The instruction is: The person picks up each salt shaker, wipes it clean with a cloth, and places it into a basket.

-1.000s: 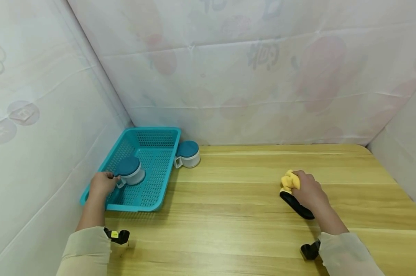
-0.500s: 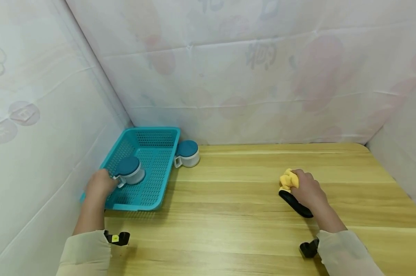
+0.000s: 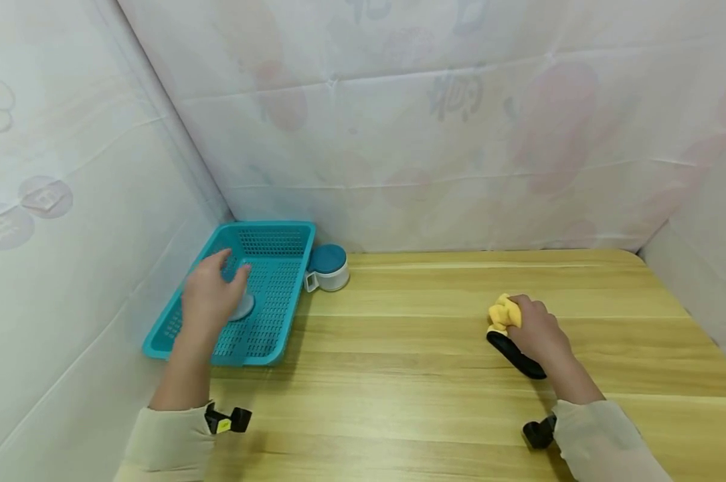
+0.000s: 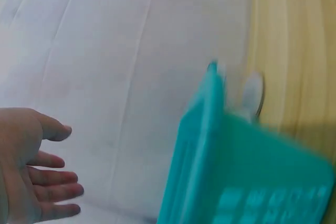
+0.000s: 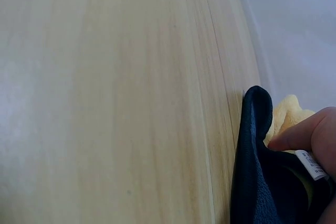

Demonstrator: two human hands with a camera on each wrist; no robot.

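Observation:
My left hand (image 3: 212, 291) hovers over the turquoise basket (image 3: 281, 284) with its fingers spread and nothing held. Under it, a white-bodied jar (image 3: 243, 306) stands inside the basket, its blue lid and handle hidden by the hand. In the left wrist view the fingers (image 4: 55, 191) are plainly apart from the basket. My right hand (image 3: 540, 328) grips a soft plush thing, a yellow bunched part (image 3: 504, 313) with a black curved part (image 3: 515, 356). Up close, the dark fabric (image 5: 257, 177) looks fleecy and carries a white tag (image 5: 311, 164) beside the thumb.
A second blue-lidded jar (image 3: 328, 268) with a white handle stands against the basket's right side. Pale printed cloth (image 3: 399, 154) walls in the wooden table (image 3: 393, 375) at the back and sides. Both wrists wear black camera mounts.
My left hand has let go of the handle of the jar in the basket and risen up and to the right, fingers spreading. The right hand has barely moved.

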